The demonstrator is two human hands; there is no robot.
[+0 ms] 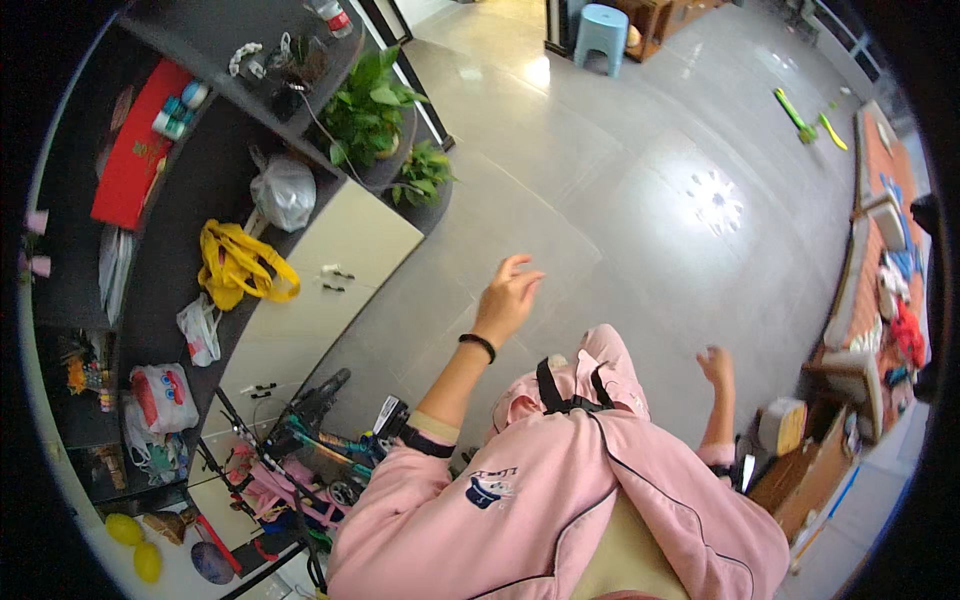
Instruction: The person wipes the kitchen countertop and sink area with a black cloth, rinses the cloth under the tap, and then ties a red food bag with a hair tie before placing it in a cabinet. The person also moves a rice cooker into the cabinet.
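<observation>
My left hand (511, 294) is raised over the grey tiled floor (555, 217), its fingers apart and slightly bent, holding nothing. A black band circles that wrist. Off to the other side, my right hand (718, 366) hangs above the floor near my hip; it is small and blurred, with no object visible in it, and its curled fingers are hard to make out. Nearest to my left hand is a white cabinet (337, 255) with dark handles. A yellow cloth bag (238, 264) lies on its dark counter, beside a knotted clear plastic bag (285, 191).
Potted green plants (373, 105) stand at the rounded shelf end. A folded stroller (289, 487) and a scooter (330, 442) crowd the lower left. A blue plastic stool (601, 37) stands far ahead. Green toy pieces (796, 116) lie near a wooden sofa (855, 292); a cardboard box (814, 480) is at right.
</observation>
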